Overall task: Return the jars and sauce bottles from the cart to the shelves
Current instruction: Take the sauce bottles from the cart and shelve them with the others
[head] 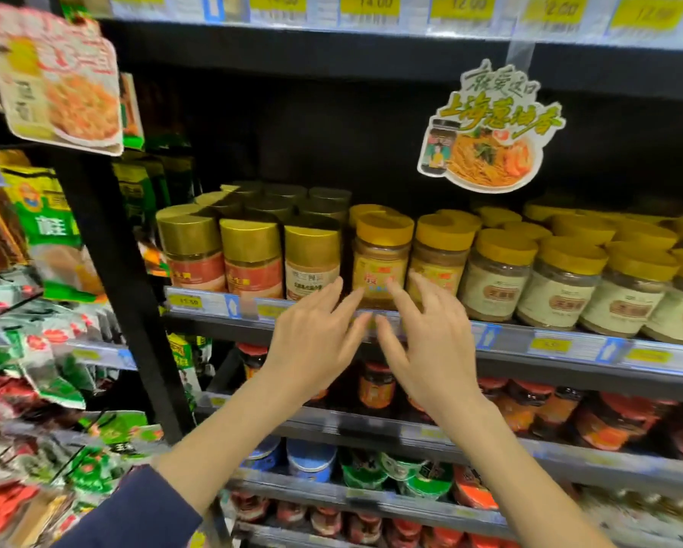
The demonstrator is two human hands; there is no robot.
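Note:
A jar with a yellow lid and orange-yellow label [380,259] stands at the front edge of the middle shelf [549,344], between gold-lidded jars [312,255] on its left and yellow-lidded jars [438,255] on its right. My left hand [316,338] and my right hand [430,334] are both raised in front of this jar with fingers spread and straight. The fingertips lie at the jar's lower label; whether they touch it is unclear. Neither hand holds anything. The cart is out of view.
Cream-labelled jars with yellow lids [561,286] fill the shelf's right side. Below are red-lidded sauce jars [375,385] and cup containers [312,460]. A noodle advert sign [490,132] hangs above. Packets [51,231] crowd the left rack beyond a black upright post [107,251].

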